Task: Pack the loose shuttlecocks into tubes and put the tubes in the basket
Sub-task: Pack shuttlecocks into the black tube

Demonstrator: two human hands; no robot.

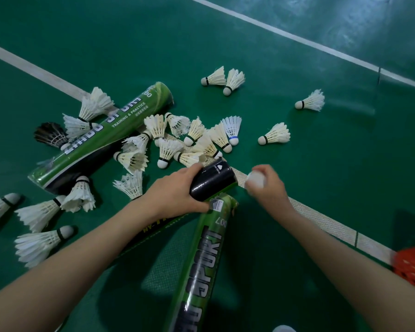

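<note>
On the green court floor (pixel 130 32), near the middle of the scene, the left hand (pixel 177 191) is wrapped around the black end of a black shuttlecock tube (pixel 211 182). The tube's body runs back to the near left under the forearm. Just right of that end, and apart from it, the right hand (pixel 266 188) has its fingers closed on a white shuttlecock (pixel 255 179); motion blur hides the exact grip. Both hands are over a white court line (pixel 333 226).

Three tubes show. One is the held tube. A green tube (pixel 201 259) lies just near of the left hand, its far end right at the black tube. A second green tube (pixel 101 137) lies on the floor to the far left.

About twenty-two loose shuttlecocks (pixel 167 152) lie scattered left of and beyond the hands, though overlaps in the pile make the count unsure. Among them is one black-feathered shuttlecock (pixel 50 135). One orange basket (pixel 412 267) sits at the near right edge.
</note>
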